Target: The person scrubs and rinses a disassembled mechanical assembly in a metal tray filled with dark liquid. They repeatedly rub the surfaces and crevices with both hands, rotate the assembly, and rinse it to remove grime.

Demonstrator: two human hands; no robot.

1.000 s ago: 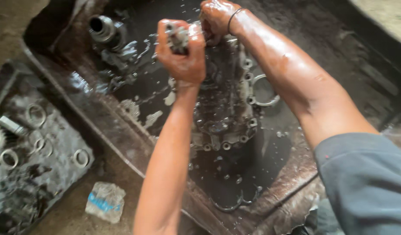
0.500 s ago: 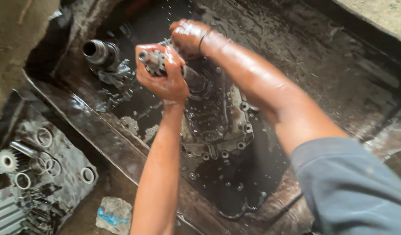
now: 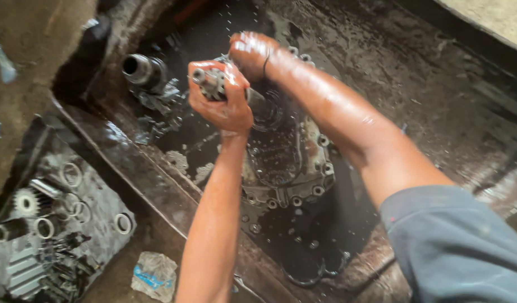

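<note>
My left hand (image 3: 220, 101), wet with oily liquid, grips a splined metal shaft (image 3: 209, 77) that sticks out of a grey gearbox housing (image 3: 286, 163). The housing lies in a large dark wash tray (image 3: 438, 106) filled with black liquid. My right hand (image 3: 248, 53) is just behind the shaft at the housing's top edge, fingers curled on it; what exactly it holds is hidden. A dark band sits on the right wrist.
A short metal tube part (image 3: 139, 68) lies in the tray's far left corner. At the left a smaller tray (image 3: 95, 219) holds a gear (image 3: 26, 201), several rings and small parts. A crumpled plastic wrapper (image 3: 154, 275) lies on the ground.
Both hands and the shaft shifted left and down in view, then slightly right. The housing has tilted and moved with them; liquid drips and splashes.
</note>
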